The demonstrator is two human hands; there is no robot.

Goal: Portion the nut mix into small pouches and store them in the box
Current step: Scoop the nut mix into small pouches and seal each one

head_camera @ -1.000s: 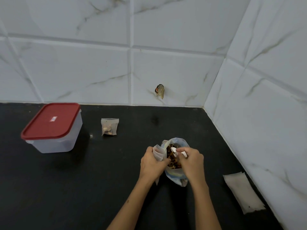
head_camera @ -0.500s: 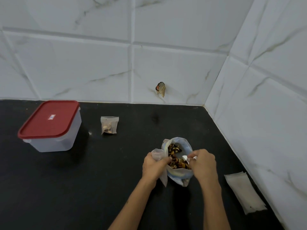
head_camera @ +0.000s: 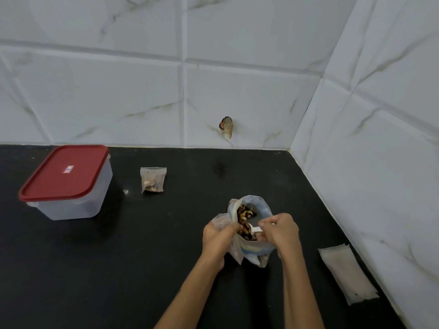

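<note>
Black countertop (head_camera: 118, 269); white marble-look tiles (head_camera: 95, 103); small brownish scrap (head_camera: 226, 126) (stuck on wall).

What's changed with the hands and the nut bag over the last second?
The right hand drew the small white spoon back from the far side of the open plastic nut bag to its near rim. The left hand keeps its grip on the small clear pouch. The red-lidded box and filled pouch stayed put.

The box (head_camera: 78, 205) is cloudy, see-through plastic with a smooth red plastic lid (head_camera: 64, 173). The counter (head_camera: 95, 269) is black and a bit shiny, maybe stone. The nut bag (head_camera: 255, 248) is thin, crinkly plastic, and the wall tiles (head_camera: 118, 91) are smooth and glossy.
</note>
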